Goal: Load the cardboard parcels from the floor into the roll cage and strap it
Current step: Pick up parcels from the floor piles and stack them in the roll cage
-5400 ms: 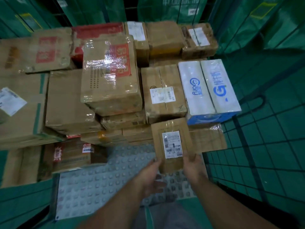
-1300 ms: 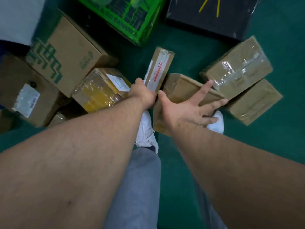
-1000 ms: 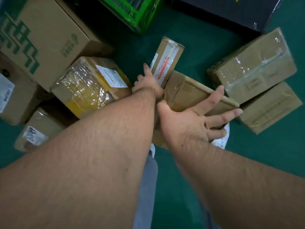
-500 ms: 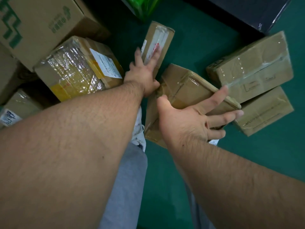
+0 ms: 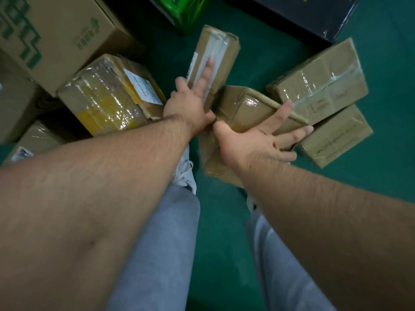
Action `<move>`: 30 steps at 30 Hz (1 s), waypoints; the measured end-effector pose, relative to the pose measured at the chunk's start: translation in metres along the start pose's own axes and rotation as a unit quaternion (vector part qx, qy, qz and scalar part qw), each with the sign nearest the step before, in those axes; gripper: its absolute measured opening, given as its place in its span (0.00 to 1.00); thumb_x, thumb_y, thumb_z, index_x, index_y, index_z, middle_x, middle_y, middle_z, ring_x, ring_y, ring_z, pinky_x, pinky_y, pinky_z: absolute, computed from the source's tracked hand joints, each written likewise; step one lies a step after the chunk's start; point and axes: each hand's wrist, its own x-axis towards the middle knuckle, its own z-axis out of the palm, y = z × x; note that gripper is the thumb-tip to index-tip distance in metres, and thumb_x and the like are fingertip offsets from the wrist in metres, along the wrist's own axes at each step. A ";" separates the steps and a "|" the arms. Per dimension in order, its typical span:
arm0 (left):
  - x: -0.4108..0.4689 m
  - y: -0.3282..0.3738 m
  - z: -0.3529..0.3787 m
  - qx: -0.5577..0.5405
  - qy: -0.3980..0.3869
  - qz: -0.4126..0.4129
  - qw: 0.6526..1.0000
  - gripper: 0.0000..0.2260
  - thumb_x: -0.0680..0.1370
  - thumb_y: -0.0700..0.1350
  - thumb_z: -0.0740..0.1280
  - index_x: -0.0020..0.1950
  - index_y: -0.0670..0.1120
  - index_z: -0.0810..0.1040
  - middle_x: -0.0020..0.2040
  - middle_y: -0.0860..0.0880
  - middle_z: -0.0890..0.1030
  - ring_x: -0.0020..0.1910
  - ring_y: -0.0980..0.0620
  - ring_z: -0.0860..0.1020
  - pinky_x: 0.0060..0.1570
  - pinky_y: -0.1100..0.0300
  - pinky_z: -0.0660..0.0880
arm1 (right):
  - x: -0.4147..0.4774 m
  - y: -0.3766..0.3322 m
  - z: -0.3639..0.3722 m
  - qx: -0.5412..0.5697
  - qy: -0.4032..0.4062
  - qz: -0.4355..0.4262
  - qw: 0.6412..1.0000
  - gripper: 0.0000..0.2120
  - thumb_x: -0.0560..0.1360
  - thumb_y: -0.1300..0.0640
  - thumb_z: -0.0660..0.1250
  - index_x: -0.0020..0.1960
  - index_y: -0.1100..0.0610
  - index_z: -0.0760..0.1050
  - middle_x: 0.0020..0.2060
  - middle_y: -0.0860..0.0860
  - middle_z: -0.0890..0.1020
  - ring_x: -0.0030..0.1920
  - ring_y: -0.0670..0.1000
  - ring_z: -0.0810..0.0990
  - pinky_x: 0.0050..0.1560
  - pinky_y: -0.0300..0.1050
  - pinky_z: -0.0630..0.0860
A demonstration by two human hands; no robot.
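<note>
The cardboard parcels (image 5: pixel 251 113) are matt brown, several wrapped in glossy clear tape (crinkled), on a smooth floor (image 5: pixel 220 221).

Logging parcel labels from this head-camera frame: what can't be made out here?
Head view:
White label on the yellow-wrapped parcel: print too small, glare.
Middle parcel: near end hidden by right hand.
Green-printed box: cut off at top and left edges.
Roll cage: out of frame.

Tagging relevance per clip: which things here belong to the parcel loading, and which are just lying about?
Job: left hand on narrow parcel; right hand on taped parcel; film-wrapped parcel; far-right parcel; printed carton.
Lying about, seemingly: green box; black box; white shoe.
</note>
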 end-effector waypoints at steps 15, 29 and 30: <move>-0.368 0.035 -0.155 -0.686 -0.141 -0.211 0.682 0.21 0.76 0.60 0.68 0.68 0.64 0.71 0.58 0.50 0.84 0.54 0.45 0.85 0.47 0.45 0.83 | -0.187 0.112 -0.209 0.091 0.016 -0.127 0.988 0.57 0.55 0.27 0.70 0.77 0.35 0.47 0.78 0.55 0.54 0.72 0.65 0.66 0.71 0.65 0.68; -0.762 0.052 -0.087 -0.909 0.156 -0.284 0.261 0.23 0.76 0.58 0.71 0.66 0.47 0.77 0.55 0.43 0.86 0.48 0.44 0.85 0.48 0.51 0.80 | -0.461 0.238 -0.275 0.090 -0.219 -0.179 0.955 0.33 0.66 0.35 0.74 0.60 0.51 0.64 0.56 0.57 0.75 0.52 0.63 0.79 0.55 0.80 0.72; -0.788 0.054 -0.071 -0.919 0.165 -0.280 0.225 0.18 0.78 0.57 0.69 0.63 0.48 0.79 0.52 0.44 0.87 0.46 0.45 0.85 0.49 0.52 0.79 | -0.476 0.250 -0.263 0.064 -0.217 -0.201 0.953 0.41 0.63 0.35 0.76 0.67 0.47 0.61 0.60 0.56 0.73 0.55 0.65 0.78 0.50 0.81 0.71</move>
